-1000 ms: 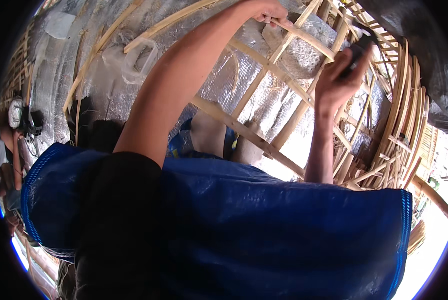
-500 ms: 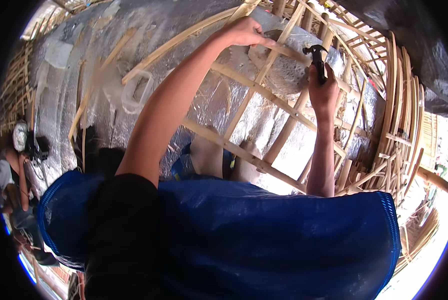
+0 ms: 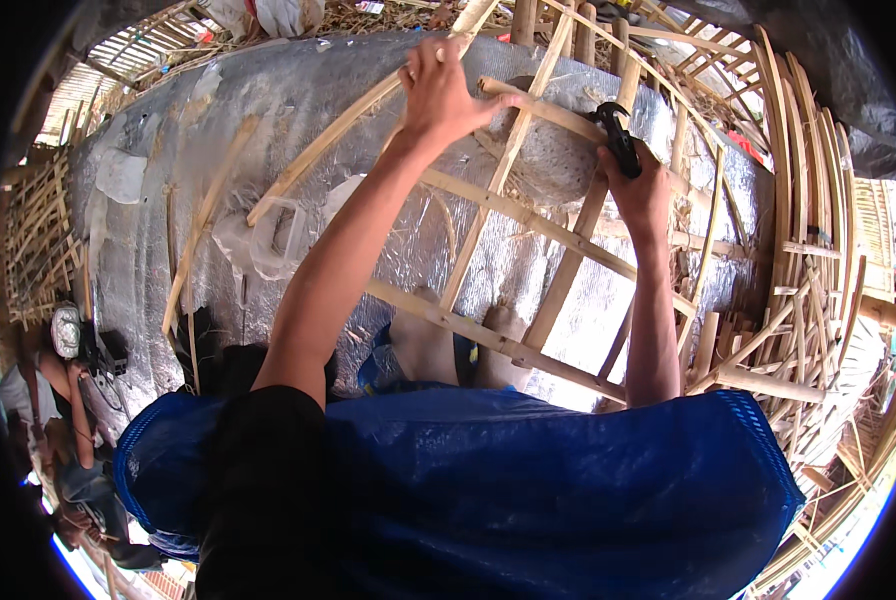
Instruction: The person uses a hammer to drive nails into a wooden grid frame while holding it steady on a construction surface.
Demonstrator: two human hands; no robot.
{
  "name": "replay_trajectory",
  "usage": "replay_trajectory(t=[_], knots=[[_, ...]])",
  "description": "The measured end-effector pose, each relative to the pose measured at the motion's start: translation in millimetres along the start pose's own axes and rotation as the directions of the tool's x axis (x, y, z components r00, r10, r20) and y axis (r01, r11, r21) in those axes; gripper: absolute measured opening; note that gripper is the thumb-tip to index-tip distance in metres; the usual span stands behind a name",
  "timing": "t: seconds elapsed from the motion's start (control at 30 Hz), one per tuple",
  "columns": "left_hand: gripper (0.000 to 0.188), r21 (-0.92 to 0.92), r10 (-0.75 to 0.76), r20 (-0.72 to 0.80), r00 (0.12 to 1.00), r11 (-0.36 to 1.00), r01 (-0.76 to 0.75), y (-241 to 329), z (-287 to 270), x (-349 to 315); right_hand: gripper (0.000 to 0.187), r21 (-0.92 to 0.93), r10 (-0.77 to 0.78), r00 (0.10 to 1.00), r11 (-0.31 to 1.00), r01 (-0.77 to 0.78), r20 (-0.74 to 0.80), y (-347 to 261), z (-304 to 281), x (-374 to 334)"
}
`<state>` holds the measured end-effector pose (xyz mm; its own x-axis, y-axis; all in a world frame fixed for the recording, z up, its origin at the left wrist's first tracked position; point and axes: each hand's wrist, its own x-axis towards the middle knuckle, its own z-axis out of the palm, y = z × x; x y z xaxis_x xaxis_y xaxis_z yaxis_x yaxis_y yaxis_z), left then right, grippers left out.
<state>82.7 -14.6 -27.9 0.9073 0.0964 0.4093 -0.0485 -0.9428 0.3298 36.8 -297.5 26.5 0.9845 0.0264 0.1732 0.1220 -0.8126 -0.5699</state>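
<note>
My right hand (image 3: 640, 190) is closed around the dark handle of a claw hammer (image 3: 620, 138), its head up beside a bamboo slat. At the far side of a bamboo lattice frame (image 3: 558, 234), my left hand (image 3: 442, 100) is spread, thumb out to the right, with nothing gripped. Its thumb reaches near the end of the frame's far cross slat (image 3: 551, 113); whether it touches cannot be made out. Beneath that slat lies a rough grey round stone or block (image 3: 558, 165), partly hidden by the slats.
Shiny silver sheeting (image 3: 128, 255) covers the ground, with a clear plastic container (image 3: 280, 238) and loose bamboo strips (image 3: 208, 215) on it. Bundled bamboo poles (image 3: 803, 170) stand at right. Another person's arm (image 3: 80, 415) shows at far left. My knees are under the frame's near side.
My left hand has opened from its hold on the far slat and shifted left. The hammer has tilted and dipped slightly in my right hand. The view has shifted a little.
</note>
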Motion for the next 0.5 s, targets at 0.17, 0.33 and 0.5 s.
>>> replay_trajectory(t=[0.17, 0.33, 0.5], knots=[[0.154, -0.075, -0.222, 0.314, 0.923, 0.963, 0.257, -9.2, -7.6, 18.9, 0.028, 0.023, -0.035, 0.999, 0.999, 0.035, -0.007, 7.6, 1.5, 0.9], [0.156, -0.207, -0.327, 0.633, 0.702, 0.802, 0.560, -16.0, -27.2, 25.3, 0.029, 0.060, -0.012, 1.000, 0.998, 0.010, 0.028, 6.5, -1.4, -2.6], [0.145, -0.230, -0.382, 0.595, 0.707, 0.762, 0.605, -17.2, -28.7, 20.1, 0.028, 0.061, 0.000, 0.998, 0.998, -0.004, 0.065, 2.3, -4.6, -6.0]])
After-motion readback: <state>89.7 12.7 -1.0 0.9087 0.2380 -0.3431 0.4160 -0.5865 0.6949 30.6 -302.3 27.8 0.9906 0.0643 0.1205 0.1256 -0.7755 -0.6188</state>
